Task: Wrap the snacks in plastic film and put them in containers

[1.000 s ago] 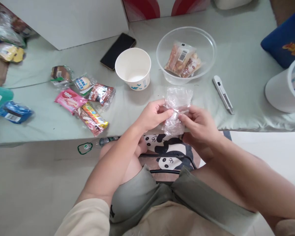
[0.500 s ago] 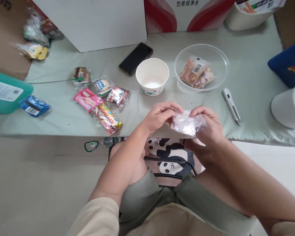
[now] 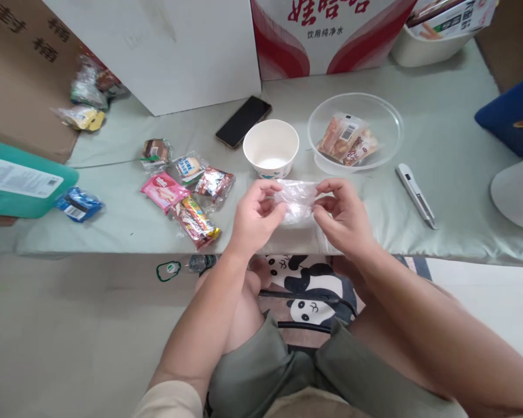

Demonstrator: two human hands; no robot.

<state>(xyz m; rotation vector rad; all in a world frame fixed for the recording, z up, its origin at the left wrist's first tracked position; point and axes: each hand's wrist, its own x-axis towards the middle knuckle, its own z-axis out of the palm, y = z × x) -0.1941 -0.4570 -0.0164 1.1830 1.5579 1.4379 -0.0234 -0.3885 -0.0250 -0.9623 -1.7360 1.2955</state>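
At the near edge of the table (image 3: pixel 444 110), left hand (image 3: pixel 256 217) and right hand (image 3: pixel 345 217) pinch opposite sides of a clear wrapper (image 3: pixel 298 200); uneven tugging could tear its thin film, a far-side slip topple the paper cup (image 3: pixel 271 146) just beyond.

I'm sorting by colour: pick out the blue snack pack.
The blue pack, beside the green jug: alone among the snacks it is mostly blue, and lies apart from the cluster around the pink pack.

L grip (image 3: pixel 253 219) & R grip (image 3: pixel 345 219) hold clr plastic wrapper (image 3: pixel 298 203) nr wht cup (image 3: pixel 271 145).
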